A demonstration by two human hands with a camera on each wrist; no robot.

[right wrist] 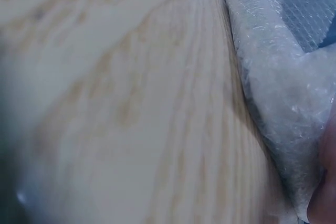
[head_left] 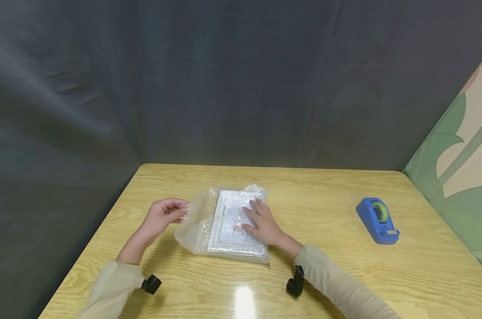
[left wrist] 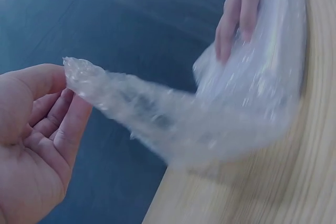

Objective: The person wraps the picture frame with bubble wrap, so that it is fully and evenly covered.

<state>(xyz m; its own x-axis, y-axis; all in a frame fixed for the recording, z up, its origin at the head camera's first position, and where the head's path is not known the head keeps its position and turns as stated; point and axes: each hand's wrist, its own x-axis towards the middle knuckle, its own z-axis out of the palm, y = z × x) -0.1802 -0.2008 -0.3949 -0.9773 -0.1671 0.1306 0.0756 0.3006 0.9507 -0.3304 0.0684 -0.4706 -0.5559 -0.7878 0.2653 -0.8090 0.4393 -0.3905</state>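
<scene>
A white picture frame point(head_left: 229, 217) lies flat on the table inside clear bubble wrap point(head_left: 198, 221). The wrap's free flap sticks out to the left of the frame, raised off the table. My left hand point(head_left: 161, 217) pinches the outer edge of this flap between thumb and fingers; in the left wrist view the bubble wrap point(left wrist: 157, 114) stretches from those fingertips toward the frame. My right hand point(head_left: 264, 226) rests with spread fingers on the wrapped frame's right side. Only a sliver of that hand shows in the right wrist view, beside the bubble wrap point(right wrist: 278, 77).
A blue tape dispenser point(head_left: 378, 221) with a greenish roll stands on the right part of the wooden table point(head_left: 316, 199). Dark curtains point(head_left: 233, 88) hang behind and to the left. A wall with a leaf pattern point(head_left: 460, 164) borders the right side.
</scene>
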